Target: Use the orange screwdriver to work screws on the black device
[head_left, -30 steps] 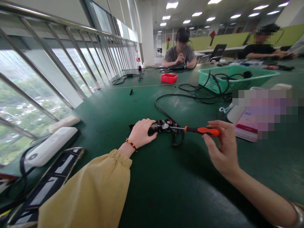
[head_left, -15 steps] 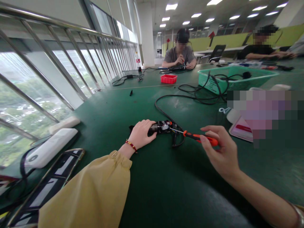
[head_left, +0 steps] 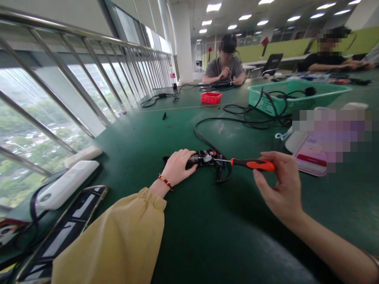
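My left hand (head_left: 178, 167) is wrapped over a black corded device (head_left: 194, 159) lying on the green table. The device's casing is open at its right end, where small parts and thin coloured wires (head_left: 217, 161) show. In my right hand (head_left: 281, 185) is an orange and black screwdriver (head_left: 253, 164), held by the rear of its handle between thumb and fingers. Its shaft points left, with the tip in among the wires; the exact contact point is too small to make out. A black cable (head_left: 204, 138) runs from the device toward the back right.
A green basket (head_left: 296, 104) with cables stands at the back right, beside a small red tray (head_left: 211, 98). Phones (head_left: 310, 157) lie right; another phone (head_left: 63, 232) and a white device (head_left: 69, 184) lie left. Two people (head_left: 225, 65) sit across, beyond a metal railing (head_left: 97, 35) at left.
My right hand has shifted slightly right, its fingers now farther back on the screwdriver, which lies more level. My left hand still holds the device. The view has turned slightly.
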`<state>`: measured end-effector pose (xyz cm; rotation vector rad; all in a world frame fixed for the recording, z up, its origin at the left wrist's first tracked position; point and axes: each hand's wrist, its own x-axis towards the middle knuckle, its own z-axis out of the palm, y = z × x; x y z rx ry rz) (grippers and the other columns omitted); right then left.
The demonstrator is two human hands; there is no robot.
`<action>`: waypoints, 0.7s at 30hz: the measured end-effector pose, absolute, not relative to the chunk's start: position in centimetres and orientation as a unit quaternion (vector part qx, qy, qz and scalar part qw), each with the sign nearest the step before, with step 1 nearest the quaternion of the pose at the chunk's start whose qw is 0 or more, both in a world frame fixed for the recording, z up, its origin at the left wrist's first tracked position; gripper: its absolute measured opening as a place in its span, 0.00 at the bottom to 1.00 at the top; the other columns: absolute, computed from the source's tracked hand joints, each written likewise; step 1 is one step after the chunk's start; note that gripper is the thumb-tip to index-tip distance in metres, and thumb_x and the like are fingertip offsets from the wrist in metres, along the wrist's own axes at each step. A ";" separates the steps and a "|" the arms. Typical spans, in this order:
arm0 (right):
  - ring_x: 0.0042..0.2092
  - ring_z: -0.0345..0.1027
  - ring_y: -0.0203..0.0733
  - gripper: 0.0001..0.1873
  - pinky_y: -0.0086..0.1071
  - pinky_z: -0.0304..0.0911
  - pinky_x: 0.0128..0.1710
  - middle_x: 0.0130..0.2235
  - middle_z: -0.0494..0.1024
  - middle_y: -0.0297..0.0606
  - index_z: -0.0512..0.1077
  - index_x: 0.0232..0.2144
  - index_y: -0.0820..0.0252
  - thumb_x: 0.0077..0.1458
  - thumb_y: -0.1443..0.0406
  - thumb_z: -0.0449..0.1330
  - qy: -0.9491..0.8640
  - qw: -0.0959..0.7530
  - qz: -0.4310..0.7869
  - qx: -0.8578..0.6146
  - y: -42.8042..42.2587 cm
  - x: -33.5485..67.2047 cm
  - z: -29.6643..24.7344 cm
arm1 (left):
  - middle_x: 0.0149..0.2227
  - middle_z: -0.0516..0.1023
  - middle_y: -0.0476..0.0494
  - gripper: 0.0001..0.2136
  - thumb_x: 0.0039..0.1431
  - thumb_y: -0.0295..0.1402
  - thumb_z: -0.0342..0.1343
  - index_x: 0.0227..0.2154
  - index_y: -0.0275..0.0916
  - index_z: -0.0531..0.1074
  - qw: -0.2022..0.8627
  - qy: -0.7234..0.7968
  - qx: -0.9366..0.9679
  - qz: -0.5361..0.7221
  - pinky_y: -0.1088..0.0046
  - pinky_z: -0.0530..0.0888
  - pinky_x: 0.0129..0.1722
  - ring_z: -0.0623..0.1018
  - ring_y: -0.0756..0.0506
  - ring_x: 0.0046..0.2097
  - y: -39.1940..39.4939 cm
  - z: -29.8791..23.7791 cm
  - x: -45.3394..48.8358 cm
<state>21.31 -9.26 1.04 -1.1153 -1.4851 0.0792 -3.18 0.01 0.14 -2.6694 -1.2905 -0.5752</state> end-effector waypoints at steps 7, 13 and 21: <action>0.34 0.65 0.38 0.13 0.34 0.63 0.31 0.35 0.67 0.36 0.64 0.39 0.55 0.49 0.67 0.58 -0.645 0.581 0.029 -0.495 -9.4 21.3 1.2 | 0.41 0.71 0.42 0.15 0.57 0.36 0.48 0.45 0.36 0.63 0.063 -0.414 -0.888 -0.189 0.65 0.66 0.41 0.70 0.43 0.42 -0.1 0.3 -3.1; 0.33 0.66 0.39 0.11 0.33 0.64 0.28 0.34 0.67 0.36 0.64 0.37 0.55 0.49 0.66 0.58 -0.645 0.580 0.021 -0.497 -9.5 21.3 1.3 | 0.42 0.70 0.42 0.15 0.55 0.35 0.51 0.45 0.37 0.62 0.065 -0.401 -0.892 -0.198 0.65 0.66 0.42 0.70 0.43 0.43 -0.1 0.4 -3.1; 0.36 0.66 0.40 0.16 0.36 0.66 0.34 0.37 0.68 0.37 0.64 0.40 0.55 0.47 0.68 0.59 -0.639 0.609 0.023 -0.469 -9.5 21.4 0.9 | 0.42 0.70 0.42 0.15 0.55 0.35 0.52 0.45 0.38 0.62 0.066 -0.400 -0.892 -0.199 0.65 0.67 0.41 0.69 0.43 0.43 -0.1 0.3 -3.2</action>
